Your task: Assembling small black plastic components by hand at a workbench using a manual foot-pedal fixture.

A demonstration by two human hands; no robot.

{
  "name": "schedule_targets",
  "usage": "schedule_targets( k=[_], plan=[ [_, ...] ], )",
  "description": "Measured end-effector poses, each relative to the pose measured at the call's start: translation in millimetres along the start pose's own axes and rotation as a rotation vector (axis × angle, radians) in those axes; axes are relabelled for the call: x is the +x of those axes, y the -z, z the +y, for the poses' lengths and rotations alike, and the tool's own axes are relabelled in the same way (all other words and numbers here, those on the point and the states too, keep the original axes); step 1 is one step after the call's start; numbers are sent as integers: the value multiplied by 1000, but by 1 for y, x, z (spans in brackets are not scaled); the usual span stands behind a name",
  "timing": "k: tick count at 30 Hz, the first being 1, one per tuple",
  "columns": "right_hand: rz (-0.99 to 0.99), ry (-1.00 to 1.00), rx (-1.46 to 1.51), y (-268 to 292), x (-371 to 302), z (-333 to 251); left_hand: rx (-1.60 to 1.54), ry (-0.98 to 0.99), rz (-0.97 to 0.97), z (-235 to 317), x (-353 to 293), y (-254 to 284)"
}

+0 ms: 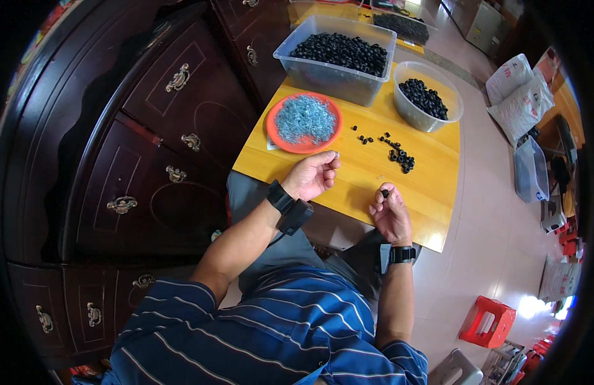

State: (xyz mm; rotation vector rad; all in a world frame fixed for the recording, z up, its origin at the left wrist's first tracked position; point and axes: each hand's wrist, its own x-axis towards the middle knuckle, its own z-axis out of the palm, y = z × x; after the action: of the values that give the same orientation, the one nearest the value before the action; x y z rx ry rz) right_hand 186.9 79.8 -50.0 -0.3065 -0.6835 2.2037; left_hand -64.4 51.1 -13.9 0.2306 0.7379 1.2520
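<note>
Between the thumb and fingers of my right hand [392,215] is a small black ring-like part [385,193], held over the table's near edge. My left hand [314,176] is pinched closed just below an orange-red plate [336,133]; whatever its fingertips hold is too small to make out. A heap of tiny silvery-blue pieces [305,119] covers the plate. Loose black parts [401,157] lie scattered on the wood beyond my right hand, several of them clustered together.
On the yellow wooden table [431,192] stand a large clear bin [335,82] and a round translucent tub [415,119], both holding black parts. Dark drawers [149,154] rise on the left. A red stool [488,322] and white sacks [521,96] are on the floor at right.
</note>
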Motion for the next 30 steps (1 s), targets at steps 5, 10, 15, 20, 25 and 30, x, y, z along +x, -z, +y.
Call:
schedule_targets(
  k=[5,10,15,20,25,30],
  plan=[
    [-15,-2,-45,0,-1,1,21,2,-17,-1,0,-3],
    [8,-75,-176,-8,-1,4,114,-19,-60,-5,-7,-11],
    [31,-91,-214,-14,1,2,155,-39,-61,-8,-5,-12],
    [45,-85,-159,-11,1,1,126,-20,-52,-8,-4,-12],
    [9,-89,-174,-10,0,0,113,-20,-40,-7,-6,-16],
    [-7,-104,-190,-10,-1,-1,129,-43,-42,-7,-6,-18]
  ],
)
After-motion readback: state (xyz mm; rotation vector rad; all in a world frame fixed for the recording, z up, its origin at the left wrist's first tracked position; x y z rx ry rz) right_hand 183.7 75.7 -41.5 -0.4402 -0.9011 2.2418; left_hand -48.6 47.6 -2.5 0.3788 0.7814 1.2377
